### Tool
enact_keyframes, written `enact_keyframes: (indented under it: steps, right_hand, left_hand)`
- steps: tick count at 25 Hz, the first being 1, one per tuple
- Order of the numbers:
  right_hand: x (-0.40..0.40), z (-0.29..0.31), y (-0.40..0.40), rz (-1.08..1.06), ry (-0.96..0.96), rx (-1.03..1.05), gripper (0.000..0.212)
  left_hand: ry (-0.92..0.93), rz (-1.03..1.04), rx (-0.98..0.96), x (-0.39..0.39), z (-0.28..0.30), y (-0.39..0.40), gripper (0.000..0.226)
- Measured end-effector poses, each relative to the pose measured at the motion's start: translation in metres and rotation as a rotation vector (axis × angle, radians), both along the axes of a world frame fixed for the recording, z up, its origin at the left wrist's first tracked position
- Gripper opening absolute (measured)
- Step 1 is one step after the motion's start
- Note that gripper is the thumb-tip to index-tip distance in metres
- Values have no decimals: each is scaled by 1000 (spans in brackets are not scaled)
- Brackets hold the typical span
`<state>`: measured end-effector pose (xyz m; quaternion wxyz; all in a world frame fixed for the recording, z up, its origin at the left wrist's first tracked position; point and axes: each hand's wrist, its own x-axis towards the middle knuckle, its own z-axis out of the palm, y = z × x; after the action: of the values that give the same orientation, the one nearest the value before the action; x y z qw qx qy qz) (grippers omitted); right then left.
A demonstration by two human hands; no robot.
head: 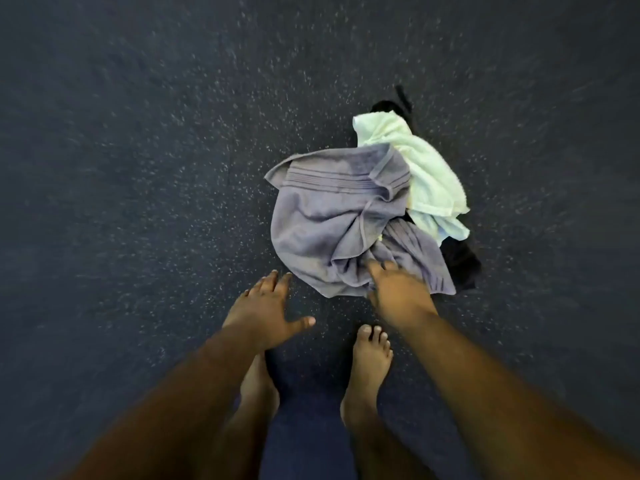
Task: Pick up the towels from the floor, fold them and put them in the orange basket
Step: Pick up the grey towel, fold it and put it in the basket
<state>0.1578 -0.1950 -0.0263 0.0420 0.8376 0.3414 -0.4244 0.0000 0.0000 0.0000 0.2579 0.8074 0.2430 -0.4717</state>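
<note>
Grey towel (332, 216) & white towel (426, 168): soft matt terry cloth w/ ribbed bands; floor (138, 168): dark, matt, speckled.

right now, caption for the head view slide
Both open hands, left and right, reach toward crumpled purple terry towel on dark floor.

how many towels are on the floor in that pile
3 show. The purple towel is nearest, under the right hand; the white towel lies behind it to the right; a black one peeks out beneath both. More may be hidden underneath.
</note>
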Motion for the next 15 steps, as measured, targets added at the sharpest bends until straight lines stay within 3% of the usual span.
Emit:
enact_keyframes:
  steps: [5,9,12,15]
  right_hand:
    - [20,-79,29,176,-219,-128,66]
    - [32,-98,40,262,-308,-202,45]
    - [27,-78,43,261,-286,-190,31]
    - [12,-30,36,78,-226,-90,17]
  left_hand:
    - [10,-90,-17,-6,-81,16,108]
    - [-14,-60,-6,-13,-107,24,108]
    - [-16,-23,-2,-21,-88,27,108]
    - [-17,9,-26,-26,-37,25,107]
